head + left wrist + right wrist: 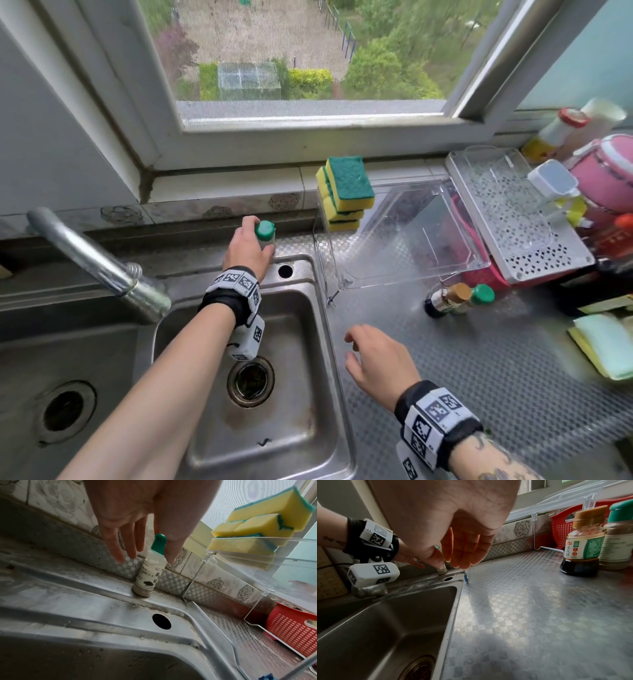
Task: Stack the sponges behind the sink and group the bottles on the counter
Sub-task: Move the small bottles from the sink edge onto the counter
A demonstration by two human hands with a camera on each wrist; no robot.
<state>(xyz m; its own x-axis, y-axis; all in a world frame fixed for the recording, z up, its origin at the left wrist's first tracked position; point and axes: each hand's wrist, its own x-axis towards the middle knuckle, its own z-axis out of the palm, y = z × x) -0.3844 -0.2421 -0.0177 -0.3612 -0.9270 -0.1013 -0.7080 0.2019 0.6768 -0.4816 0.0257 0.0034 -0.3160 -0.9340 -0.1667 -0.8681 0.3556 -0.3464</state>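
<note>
A small green-capped spice bottle (265, 236) stands upright on the sink's back rim, against the tiled ledge. My left hand (255, 240) reaches down over it. In the left wrist view the fingers (120, 555) hang straight on the left of the bottle (145, 577) and the thumb lies on its right shoulder. My right hand (370, 359) hovers empty over the counter, fingers relaxed. A stack of yellow and green sponges (346, 192) sits on the ledge behind the sink. A tan-capped sauce bottle (445, 301) and a green-capped jar (479, 296) stand together on the counter.
A clear plastic rack (411, 240) stands between the sponges and the two bottles, with a red basket (295, 628) under it. The faucet (96, 263) juts over the sink (308, 377) at the left. A white perforated tray (534, 240), a pink pot and folded cloths (603, 342) crowd the right.
</note>
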